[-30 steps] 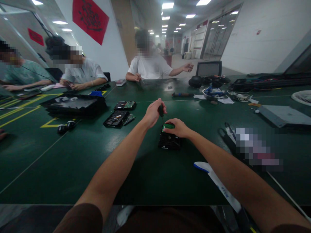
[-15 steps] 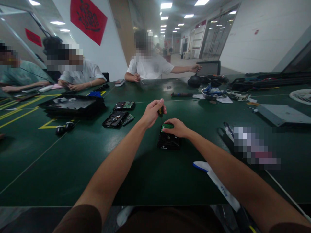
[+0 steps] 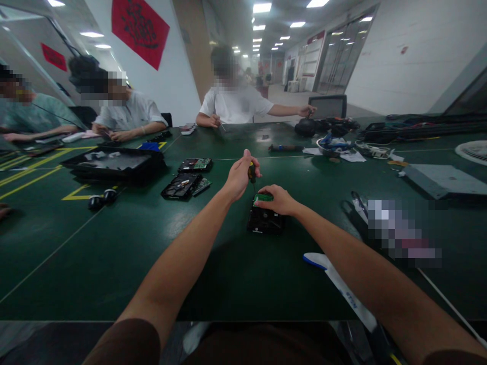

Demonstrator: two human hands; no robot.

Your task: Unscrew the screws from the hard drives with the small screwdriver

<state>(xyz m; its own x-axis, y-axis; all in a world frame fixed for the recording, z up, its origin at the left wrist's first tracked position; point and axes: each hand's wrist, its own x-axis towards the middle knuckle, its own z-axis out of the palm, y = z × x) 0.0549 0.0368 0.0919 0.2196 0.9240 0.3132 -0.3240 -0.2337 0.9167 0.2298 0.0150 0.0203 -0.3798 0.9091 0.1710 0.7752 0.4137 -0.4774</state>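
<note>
A black hard drive (image 3: 265, 221) lies on the green table, with a green circuit board (image 3: 262, 197) at its far end. My left hand (image 3: 241, 176) is closed around the dark and yellow handle of a screwdriver (image 3: 251, 173), held upright. Its thin shaft points down at the board's far left edge; the tip is too small to make out. My right hand (image 3: 279, 199) grips the drive from the right, thumb and fingers pressed over the board and covering part of it.
To the left lie another hard drive (image 3: 181, 186), a loose circuit board (image 3: 201, 186), one more drive (image 3: 195, 165) and a black tray (image 3: 114, 165). A grey metal box (image 3: 449, 181) is at right. A white strap (image 3: 344, 286) lies by my right forearm. Co-workers sit across the table.
My left thumb and fingers have shifted on the screwdriver handle, which shows more yellow now. My right hand and the drive stay in place. The co-worker opposite has stretched an arm toward the black items.
</note>
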